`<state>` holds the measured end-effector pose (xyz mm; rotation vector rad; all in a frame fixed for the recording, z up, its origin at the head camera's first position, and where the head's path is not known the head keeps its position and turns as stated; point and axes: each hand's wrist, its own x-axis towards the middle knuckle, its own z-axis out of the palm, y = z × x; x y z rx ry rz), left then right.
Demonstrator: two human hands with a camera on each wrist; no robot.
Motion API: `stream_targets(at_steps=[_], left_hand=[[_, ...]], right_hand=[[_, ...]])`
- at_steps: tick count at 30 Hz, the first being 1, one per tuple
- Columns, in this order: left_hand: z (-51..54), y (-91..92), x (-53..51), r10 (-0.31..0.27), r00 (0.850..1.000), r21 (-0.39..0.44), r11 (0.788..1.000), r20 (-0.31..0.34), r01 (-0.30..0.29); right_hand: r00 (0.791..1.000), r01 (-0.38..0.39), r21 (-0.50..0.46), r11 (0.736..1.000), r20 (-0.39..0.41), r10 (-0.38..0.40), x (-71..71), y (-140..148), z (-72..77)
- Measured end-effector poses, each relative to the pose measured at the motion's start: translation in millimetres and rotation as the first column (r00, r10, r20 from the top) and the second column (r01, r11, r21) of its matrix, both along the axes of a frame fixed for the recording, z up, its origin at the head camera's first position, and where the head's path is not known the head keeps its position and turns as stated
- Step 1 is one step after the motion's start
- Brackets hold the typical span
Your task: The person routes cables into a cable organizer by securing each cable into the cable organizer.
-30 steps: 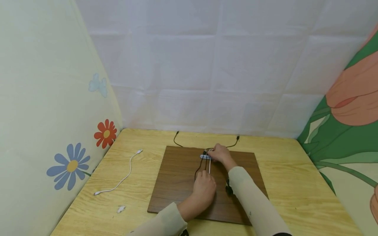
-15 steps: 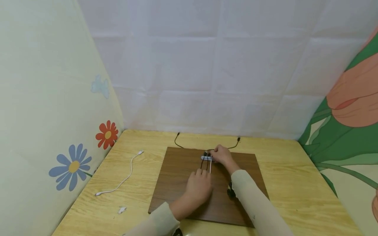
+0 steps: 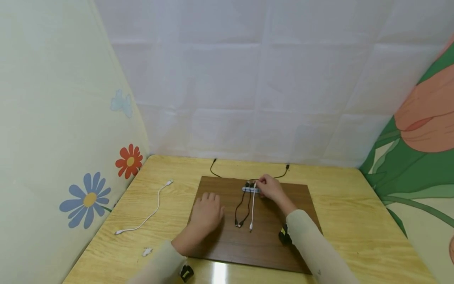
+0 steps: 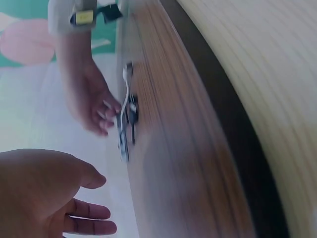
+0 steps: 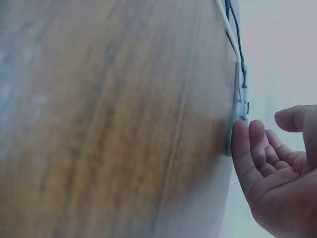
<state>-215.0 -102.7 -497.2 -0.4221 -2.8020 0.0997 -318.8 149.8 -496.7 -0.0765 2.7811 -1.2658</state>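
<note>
A pale grey-blue cable holder strip (image 3: 245, 189) lies near the back edge of a brown wooden board (image 3: 280, 244). Black cables (image 3: 236, 209) and a white cable (image 3: 253, 211) run through it, their front ends lying loose on the board. My right hand (image 3: 271, 188) is at the strip's right end; in the right wrist view, fingertips (image 5: 240, 130) meet or nearly meet the strip, with the thumb apart. Over the board's left part is my left hand (image 3: 207, 213), holding nothing, fingers extended and apart from the cables. The left wrist view shows its thumb and fingers (image 4: 91, 225) spread.
Another white cable (image 3: 156, 207) lies on the yellow wood-grain table at left. A small white piece (image 3: 147, 251) sits nearer the front. Black cable ends (image 3: 214, 165) reach past the board's back edge, in front of a white cloth wall (image 3: 227, 98).
My left hand has let go of the cables and moved left, uncovering their front ends. The right hand has shifted slightly right, off the white cable's end at the strip.
</note>
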Motion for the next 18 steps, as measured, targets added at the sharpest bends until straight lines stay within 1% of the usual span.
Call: stream_targets(at_steps=[3,5,8,10,12,16,18], left_hand=[[-2.2,-15.0,-1.9,0.022,1.000,0.026,0.999,-0.001,-0.022],[-4.0,-24.7,-3.3,0.041,0.999,0.027,0.999,0.010,-0.042],[-4.7,-40.2,-4.6,0.071,0.997,0.039,0.997,0.033,-0.073],[-4.8,-51.8,-5.6,0.093,0.994,0.050,0.994,0.052,-0.095],[-4.0,-64.6,-6.6,0.116,0.990,0.057,0.991,0.078,-0.121],[-2.2,-92.0,-8.5,0.173,0.975,0.060,0.981,0.142,-0.183],[-2.8,-105.7,-9.5,0.201,0.966,0.076,0.974,0.160,-0.215]], right_hand=[[1.000,-0.007,0.013,1.000,-0.012,0.007,2.5,2.5,1.6],[1.000,-0.011,0.034,0.999,-0.026,0.012,3.9,4.5,2.2],[0.996,-0.039,0.110,0.993,-0.078,0.048,6.3,9.1,1.5],[0.991,-0.057,0.165,0.985,-0.111,0.076,9.2,12.8,1.0],[0.984,-0.083,0.225,0.971,-0.137,0.116,13.2,17.8,0.9],[0.974,-0.143,0.294,0.945,-0.127,0.187,24.1,29.0,3.1],[0.971,-0.168,0.327,0.930,-0.108,0.213,31.2,34.4,5.2]])
